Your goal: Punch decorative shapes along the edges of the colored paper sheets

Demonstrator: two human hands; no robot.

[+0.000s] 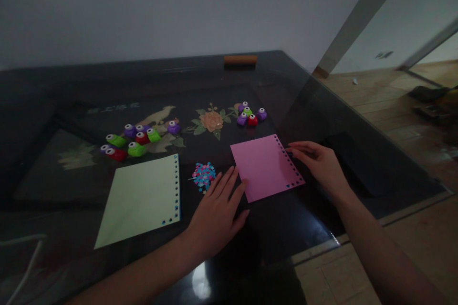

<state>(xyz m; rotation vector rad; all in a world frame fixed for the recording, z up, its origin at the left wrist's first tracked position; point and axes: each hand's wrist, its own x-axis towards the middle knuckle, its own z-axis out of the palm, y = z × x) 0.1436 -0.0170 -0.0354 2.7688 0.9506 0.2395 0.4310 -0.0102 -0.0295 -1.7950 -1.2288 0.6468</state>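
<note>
A square pink sheet of paper (265, 167) lies on the dark table, with small dark star-shaped marks along its right edge and at the lower right corner. My left hand (218, 209) rests flat, fingers stretched, between the sheet's left side and a small heap of blue, pink and white star pieces (203, 175). At the sheet's right edge, my right hand (320, 164) has thumb and forefinger pinched together; what is between them is too small to tell. A pale green sheet (141, 200) with similar marks on its right edge lies to the left.
Several purple, green and red craft punches (136, 148) stand behind the green sheet, and another group (252, 120) stands behind the pink one. A brown cylinder (240, 60) lies at the back edge, near the wall. The glossy table (293, 100) ends at the right.
</note>
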